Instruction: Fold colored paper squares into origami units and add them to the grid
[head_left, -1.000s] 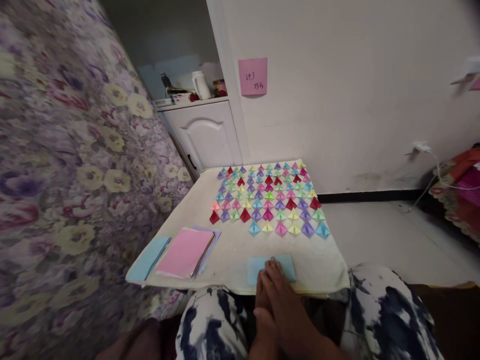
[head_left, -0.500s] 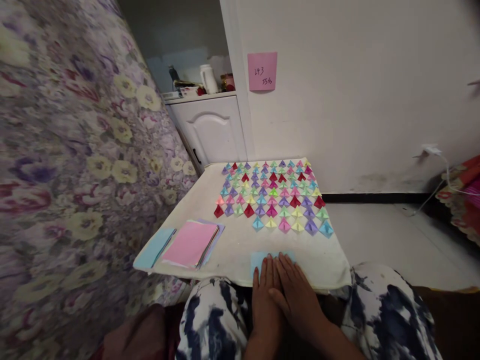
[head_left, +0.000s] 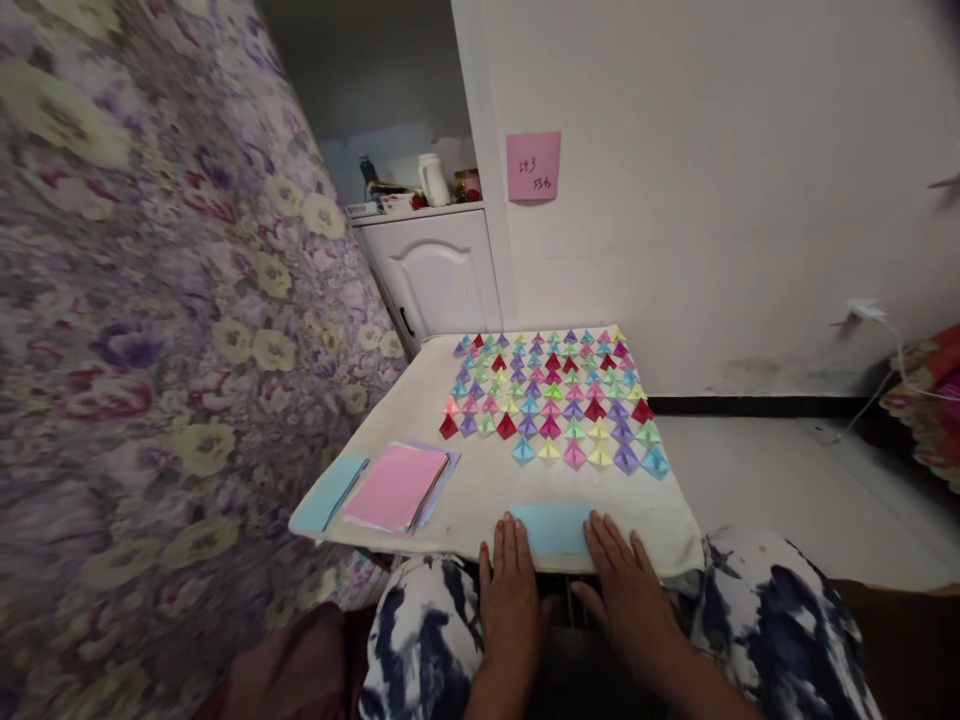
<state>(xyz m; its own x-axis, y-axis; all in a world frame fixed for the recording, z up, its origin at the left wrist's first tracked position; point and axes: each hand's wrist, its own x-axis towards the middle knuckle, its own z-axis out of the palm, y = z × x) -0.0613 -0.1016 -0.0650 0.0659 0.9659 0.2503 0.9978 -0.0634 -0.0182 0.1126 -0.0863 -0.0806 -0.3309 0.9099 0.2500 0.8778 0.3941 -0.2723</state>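
Lower centre of frame: left hand [head_left: 511, 592] and right hand [head_left: 634, 592] lay palm-down, opened flat, grasping nothing, fingertips at opposite ends of blue paper [head_left: 553, 530].

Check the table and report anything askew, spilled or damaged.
The pink-topped stack of paper sheets, on the left, looks askew: a purple sheet juts from beneath it. The light-blue paper rectangle near the front edge lies flat; no spill or damage shows.

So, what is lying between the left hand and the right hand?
In the head view, a light-blue paper rectangle lies between the left hand and the right hand.
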